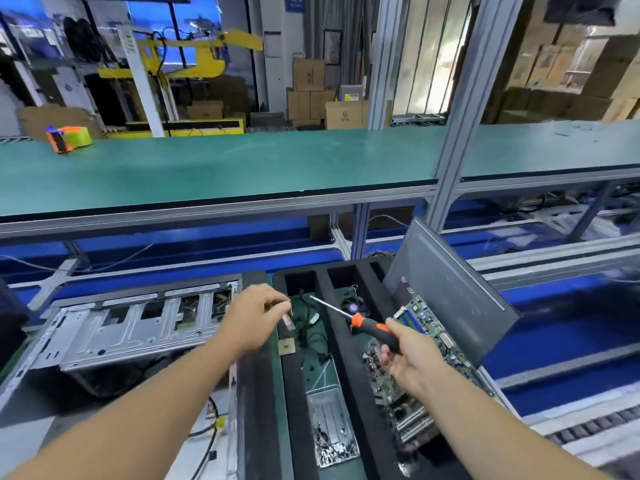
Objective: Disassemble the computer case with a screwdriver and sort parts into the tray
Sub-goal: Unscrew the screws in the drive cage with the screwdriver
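The stripped metal computer case (131,327) lies on its side at the left. To its right stands a black foam tray (349,348) with long compartments. My left hand (254,318) hovers over the tray's left compartment and pinches a small silvery part (288,321). An orange and black screwdriver (360,322) is gripped in my right hand (407,358), its shaft pointing up and left over the tray. A green motherboard (420,323) rests in the tray's right compartment, partly behind my right hand. Black cables (308,327) and a clear box of screws (332,431) sit in the middle compartment.
A dark grey case side panel (446,292) leans upright at the tray's far right. A green-topped shelf (242,168) runs across behind, with an orange and yellow tape dispenser (67,138) on its left. Aluminium posts (453,140) rise at the right. Blue conveyor channels lie beyond.
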